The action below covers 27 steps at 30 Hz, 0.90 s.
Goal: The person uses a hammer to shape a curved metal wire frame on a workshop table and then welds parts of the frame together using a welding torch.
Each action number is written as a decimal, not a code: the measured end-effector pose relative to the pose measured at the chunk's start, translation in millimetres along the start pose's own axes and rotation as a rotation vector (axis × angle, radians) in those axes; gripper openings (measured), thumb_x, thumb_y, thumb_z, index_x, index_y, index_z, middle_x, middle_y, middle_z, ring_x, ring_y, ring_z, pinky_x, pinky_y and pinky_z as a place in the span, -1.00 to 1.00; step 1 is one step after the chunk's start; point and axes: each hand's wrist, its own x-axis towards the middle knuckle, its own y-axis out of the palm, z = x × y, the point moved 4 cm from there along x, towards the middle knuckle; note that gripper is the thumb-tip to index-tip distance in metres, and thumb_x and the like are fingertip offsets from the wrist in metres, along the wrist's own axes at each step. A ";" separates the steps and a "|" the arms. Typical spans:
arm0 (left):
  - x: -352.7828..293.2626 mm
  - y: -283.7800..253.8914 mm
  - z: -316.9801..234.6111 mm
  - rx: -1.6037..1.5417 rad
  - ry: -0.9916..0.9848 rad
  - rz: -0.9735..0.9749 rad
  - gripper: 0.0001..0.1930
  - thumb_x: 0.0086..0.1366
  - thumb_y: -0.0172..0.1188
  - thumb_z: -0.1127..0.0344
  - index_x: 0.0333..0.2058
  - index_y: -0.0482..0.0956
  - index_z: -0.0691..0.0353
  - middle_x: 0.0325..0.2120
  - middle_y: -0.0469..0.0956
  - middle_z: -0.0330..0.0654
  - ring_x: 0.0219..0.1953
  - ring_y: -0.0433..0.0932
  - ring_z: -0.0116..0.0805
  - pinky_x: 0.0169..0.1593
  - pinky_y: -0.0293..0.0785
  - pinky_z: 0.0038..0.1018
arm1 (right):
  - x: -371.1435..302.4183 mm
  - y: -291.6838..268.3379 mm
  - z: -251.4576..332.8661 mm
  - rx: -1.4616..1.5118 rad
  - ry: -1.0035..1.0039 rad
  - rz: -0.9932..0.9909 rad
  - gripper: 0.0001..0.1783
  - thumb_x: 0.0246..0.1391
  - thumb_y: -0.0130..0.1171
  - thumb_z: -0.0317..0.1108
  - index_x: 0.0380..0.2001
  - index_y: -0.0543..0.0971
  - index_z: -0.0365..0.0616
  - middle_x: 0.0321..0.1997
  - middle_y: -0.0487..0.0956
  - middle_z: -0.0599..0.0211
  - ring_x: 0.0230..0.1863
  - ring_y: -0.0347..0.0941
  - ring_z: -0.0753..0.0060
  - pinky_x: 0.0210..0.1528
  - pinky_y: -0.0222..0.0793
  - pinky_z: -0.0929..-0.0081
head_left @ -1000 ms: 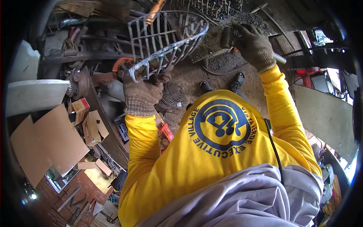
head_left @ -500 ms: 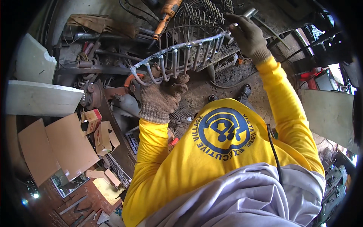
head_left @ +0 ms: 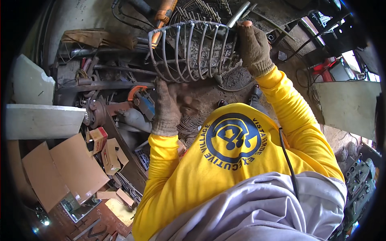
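A curved metal-rod basket (head_left: pixel 189 52) is raised over the bench, its row of bent ribs facing me. At its right end my right hand (head_left: pixel 256 50), in a brown knit glove with a bare thumb tip, is closed on the frame; most of its fingers are hidden. Just under the basket's lower left corner, my left hand (head_left: pixel 167 106) has its gloved thumb pointing up and its fingers spread apart, blurred by motion. The thumb tip is close to the lowest rods; whether it touches them I cannot tell.
Behind the basket lie an orange power tool (head_left: pixel 163 18) and a heap of metal rods (head_left: pixel 199 10) on the dark bench. An orange-and-blue tool (head_left: pixel 144 102) sits left of my left hand. Flattened cardboard (head_left: pixel 76 164) and small boxes (head_left: pixel 114 154) are at the lower left.
The basket has tipped so its ribs now face me, and its left end has risen. My left hand has loosened from its lower edge. My right hand has closed on the right end.
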 end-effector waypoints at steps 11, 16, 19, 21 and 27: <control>-26.6 19.7 -49.3 0.748 1.001 -0.358 -0.52 0.29 0.19 -0.02 -0.05 0.45 0.28 -0.18 0.47 -0.18 -0.17 0.47 -0.42 -0.07 0.46 -0.50 | -14.1 1.8 4.9 -0.010 0.198 0.028 -0.31 0.30 -0.23 0.24 -0.39 0.61 -0.18 -0.56 0.52 0.42 -0.52 0.39 0.61 -0.43 0.28 0.58; -22.5 15.3 -42.2 0.549 0.786 -0.276 -0.47 0.26 0.17 -0.11 -0.07 0.47 0.28 -0.19 0.46 -0.14 -0.15 0.48 -0.33 -0.02 0.46 -0.37 | -18.7 2.0 4.5 -0.001 0.246 -0.013 -0.31 0.31 -0.25 0.23 -0.39 0.61 -0.17 -0.58 0.49 0.45 -0.55 0.33 0.61 -0.46 0.25 0.60; -22.4 6.7 -38.9 0.591 0.780 -0.307 -0.46 0.23 0.20 -0.13 -0.11 0.49 0.28 -0.21 0.48 -0.14 -0.17 0.48 -0.33 -0.02 0.45 -0.36 | -20.6 2.4 -1.8 0.038 0.279 -0.005 -0.33 0.31 -0.23 0.23 -0.37 0.61 -0.16 -0.57 0.50 0.46 -0.56 0.33 0.63 -0.47 0.24 0.63; -24.3 8.6 -41.8 0.642 0.782 -0.322 -0.47 0.22 0.22 -0.12 -0.13 0.50 0.28 -0.23 0.48 -0.14 -0.17 0.48 -0.33 -0.02 0.45 -0.36 | -23.2 4.5 -0.1 0.110 0.291 -0.021 -0.34 0.30 -0.20 0.22 -0.36 0.61 -0.16 -0.56 0.51 0.47 -0.56 0.33 0.64 -0.47 0.23 0.64; -22.5 15.6 -41.7 0.526 0.774 -0.281 -0.48 0.22 0.24 -0.11 -0.15 0.50 0.30 -0.24 0.48 -0.15 -0.18 0.49 -0.34 -0.03 0.44 -0.37 | -25.8 7.1 -2.6 0.269 0.306 -0.007 -0.38 0.29 -0.12 0.19 -0.29 0.61 -0.18 -0.51 0.54 0.45 -0.56 0.37 0.65 -0.49 0.24 0.67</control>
